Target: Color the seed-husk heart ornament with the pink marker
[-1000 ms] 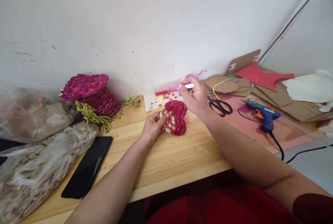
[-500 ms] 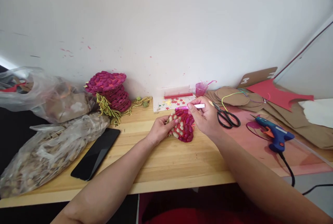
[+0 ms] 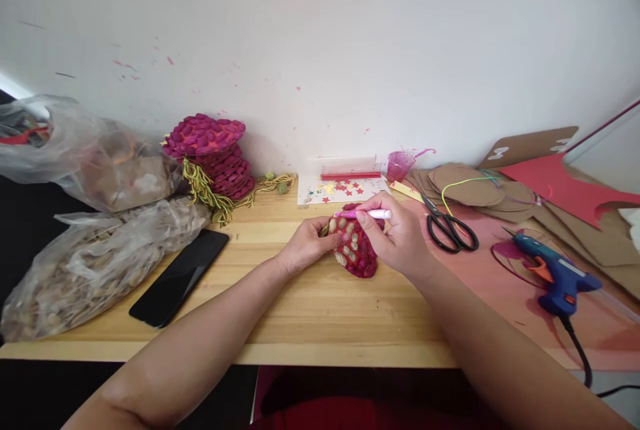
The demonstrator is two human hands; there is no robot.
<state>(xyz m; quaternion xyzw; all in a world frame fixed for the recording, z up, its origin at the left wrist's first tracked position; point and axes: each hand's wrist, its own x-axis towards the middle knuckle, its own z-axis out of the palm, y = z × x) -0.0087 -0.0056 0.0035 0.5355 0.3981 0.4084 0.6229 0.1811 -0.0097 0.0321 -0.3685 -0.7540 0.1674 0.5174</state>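
Note:
My left hand (image 3: 306, 247) grips the left edge of a red disc (image 3: 361, 262) covered in shell-like pieces. The pieces near my left thumb are bare beige; those on the right and lower side are coloured magenta. Closed around a slim white-and-magenta marker (image 3: 376, 214) is my right hand (image 3: 404, 238). The marker lies nearly level over the disc's upper part, its magenta end pointing left at the beige pieces. I cannot tell whether the tip touches them. Part of the disc is hidden behind my right fingers.
A stack of magenta discs (image 3: 207, 137) with yellow-green yarn stands back left, near bags of shells (image 3: 110, 263) and a phone (image 3: 180, 277). Behind my hands lies a star-covered card (image 3: 305, 193) near a pink cup (image 3: 400, 165). Rightward are scissors (image 3: 447, 230), cardboard (image 3: 465, 183) and a glue gun (image 3: 555, 277).
The marker's tip has moved left and slightly down across the disc, onto the beige pieces. My left hand keeps its hold. The camera view has shifted slightly.

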